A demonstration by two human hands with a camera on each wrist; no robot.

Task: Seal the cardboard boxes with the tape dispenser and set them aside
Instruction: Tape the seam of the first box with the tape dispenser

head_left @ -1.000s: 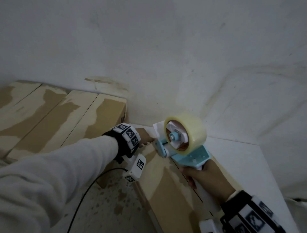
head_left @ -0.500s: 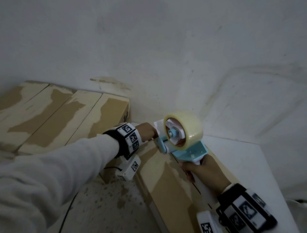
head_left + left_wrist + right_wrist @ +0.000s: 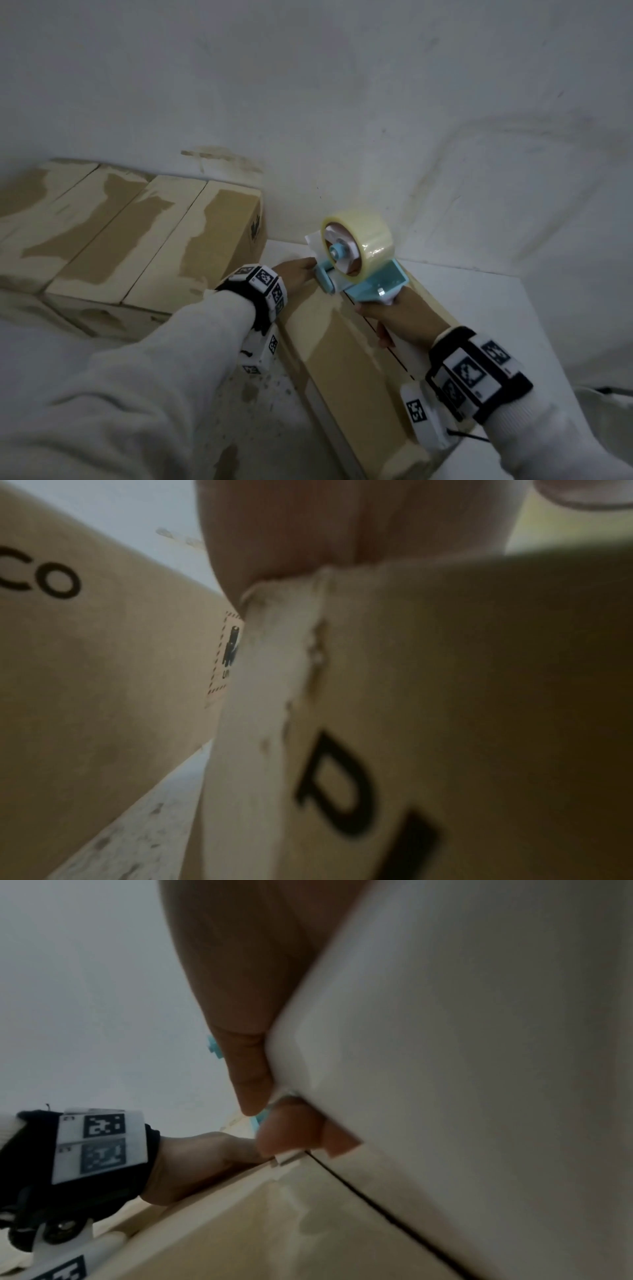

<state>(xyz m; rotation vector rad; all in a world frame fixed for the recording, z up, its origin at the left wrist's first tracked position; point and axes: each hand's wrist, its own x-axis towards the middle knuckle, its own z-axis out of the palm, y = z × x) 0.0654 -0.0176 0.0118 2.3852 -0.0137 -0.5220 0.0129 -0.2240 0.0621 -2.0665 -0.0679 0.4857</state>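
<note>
Taping the seam on top of the long cardboard box [image 3: 346, 373] in the middle of the scene. Right hand [image 3: 394, 315] wrapped tight round the handle of the blue tape dispenser [image 3: 356, 263], sitting on the far end of the box top. Left hand [image 3: 296, 275] at the far left edge of the box, just beside the dispenser; fingers hidden, so cannot tell if open or curled. Best to press the tape end down hard, then pull straight along the dark seam toward the near end. Other boxes [image 3: 113, 240] stacked at the far left.
</note>
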